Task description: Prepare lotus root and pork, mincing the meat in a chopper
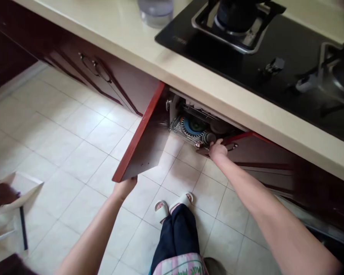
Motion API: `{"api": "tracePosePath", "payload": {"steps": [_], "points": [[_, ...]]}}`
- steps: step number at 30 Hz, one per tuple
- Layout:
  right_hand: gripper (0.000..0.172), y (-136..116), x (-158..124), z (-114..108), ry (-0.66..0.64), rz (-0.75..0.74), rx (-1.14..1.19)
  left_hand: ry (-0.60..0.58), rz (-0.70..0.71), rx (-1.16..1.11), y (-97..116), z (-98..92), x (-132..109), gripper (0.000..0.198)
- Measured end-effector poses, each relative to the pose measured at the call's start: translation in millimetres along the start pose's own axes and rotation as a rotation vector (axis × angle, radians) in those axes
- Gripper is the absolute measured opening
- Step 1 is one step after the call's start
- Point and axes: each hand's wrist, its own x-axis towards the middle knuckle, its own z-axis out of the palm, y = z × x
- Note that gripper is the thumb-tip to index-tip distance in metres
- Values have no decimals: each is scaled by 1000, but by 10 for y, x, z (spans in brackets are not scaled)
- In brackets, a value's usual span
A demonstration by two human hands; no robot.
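My left hand (125,188) grips the outer edge of the left cabinet door (149,141), which is swung wide out from under the counter. Some of its fingers are hidden behind the door. My right hand (218,149) is closed at the free edge of the right cabinet door (263,151), which stands partly open, near its metal handle (232,146). Between the doors a wire rack (180,128) shows inside the cabinet. On it sit a blue plate with a striped rim (186,128) and a jar (209,138); the upper shelf is dark.
Overhead runs a cream countertop (103,36) with a black gas stove (195,47) and a clear container (156,11). More cabinets (120,78) with ring handles line the left. A dustpan (25,191) lies on the tiled floor (83,172). My slippered feet (173,206) are below the opening.
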Motion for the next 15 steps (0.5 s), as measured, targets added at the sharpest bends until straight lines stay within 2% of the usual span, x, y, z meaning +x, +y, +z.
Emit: {"api": "tracePosePath", "payload": {"steps": [3,4,6,8,11,15], "points": [[30,237,-605,228,-40,-46,-225,65,-45,88,-100,-64,135,20],[32,356,-842,302,-54,-76,-300,81,-56,97,-111,-91,175,23],[37,617,-1295,441,-120,-169,-629,86,-79,96,-110,-153,241,26],[40,877,-1669,557,-149,-191,-783,64,-106,84,-95,-218,287,28],[44,1258,-2053,670,-179,-166,-874,48,-110,64,-82,-296,332,29],[45,1775,-2353,722,-193,-123,-914,70,-80,32,-145,-320,393,29]]}}
